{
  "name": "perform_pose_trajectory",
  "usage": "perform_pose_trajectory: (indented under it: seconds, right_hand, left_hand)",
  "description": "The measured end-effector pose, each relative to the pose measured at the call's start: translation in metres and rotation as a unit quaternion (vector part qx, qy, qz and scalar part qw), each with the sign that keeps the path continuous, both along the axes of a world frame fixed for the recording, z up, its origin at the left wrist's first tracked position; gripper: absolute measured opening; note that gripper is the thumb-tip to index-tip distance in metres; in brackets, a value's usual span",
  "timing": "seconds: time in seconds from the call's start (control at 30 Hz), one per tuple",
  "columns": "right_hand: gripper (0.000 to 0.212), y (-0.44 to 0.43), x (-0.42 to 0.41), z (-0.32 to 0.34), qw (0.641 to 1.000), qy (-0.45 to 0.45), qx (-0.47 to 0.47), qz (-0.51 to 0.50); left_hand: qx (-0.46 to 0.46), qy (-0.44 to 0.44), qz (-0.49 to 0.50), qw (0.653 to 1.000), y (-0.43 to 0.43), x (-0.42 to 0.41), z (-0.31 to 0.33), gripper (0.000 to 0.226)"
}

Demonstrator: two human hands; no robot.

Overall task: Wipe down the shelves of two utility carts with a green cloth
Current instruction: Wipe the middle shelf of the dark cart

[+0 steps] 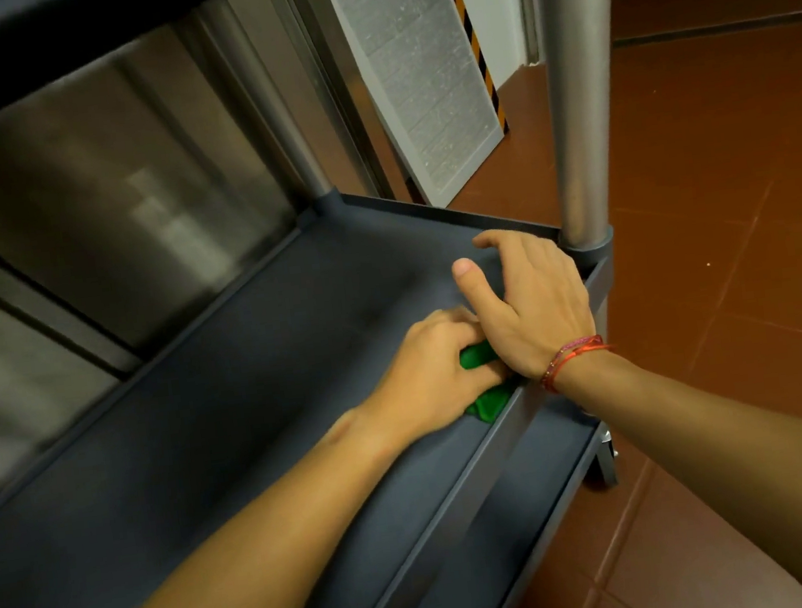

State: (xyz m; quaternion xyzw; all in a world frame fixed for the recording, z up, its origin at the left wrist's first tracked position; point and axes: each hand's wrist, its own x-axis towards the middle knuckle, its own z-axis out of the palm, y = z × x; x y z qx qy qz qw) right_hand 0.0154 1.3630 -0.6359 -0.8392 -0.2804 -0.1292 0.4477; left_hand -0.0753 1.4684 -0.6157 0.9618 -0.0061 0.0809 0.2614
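A dark grey utility cart shelf (pixel 266 369) fills the middle of the view. My left hand (pixel 431 370) grips a bunched green cloth (pixel 487 401) on the shelf, close to its front rim. Most of the cloth is hidden under both hands. My right hand (pixel 529 304), with red bracelets at the wrist, lies flat over the left hand's fingers and the shelf near the right front corner, thumb raised and fingers spread.
A grey metal post (pixel 575 99) rises at the shelf's right front corner, another post (pixel 289 131) at the back corner. A lower shelf (pixel 523 515) shows below. A textured panel (pixel 428 75) leans against the steel wall. Red tiled floor (pixel 734 265) lies to the right.
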Motion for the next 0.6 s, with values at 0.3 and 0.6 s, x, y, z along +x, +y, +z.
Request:
perform_pose_trajectory:
  seconds: [0.3,0.6]
  right_hand:
    - [0.065,-0.002,-0.001,0.004,0.997,0.013,-0.071,0.022]
    - [0.051,-0.004,-0.004,0.01,0.99,0.012,-0.117,0.075]
  left_hand:
    - [-0.101,0.039,0.135,0.985,0.014,-0.07,0.013,0.029]
    - [-0.507,-0.063,0.262,0.819,-0.003,-0.133,0.065,0.021]
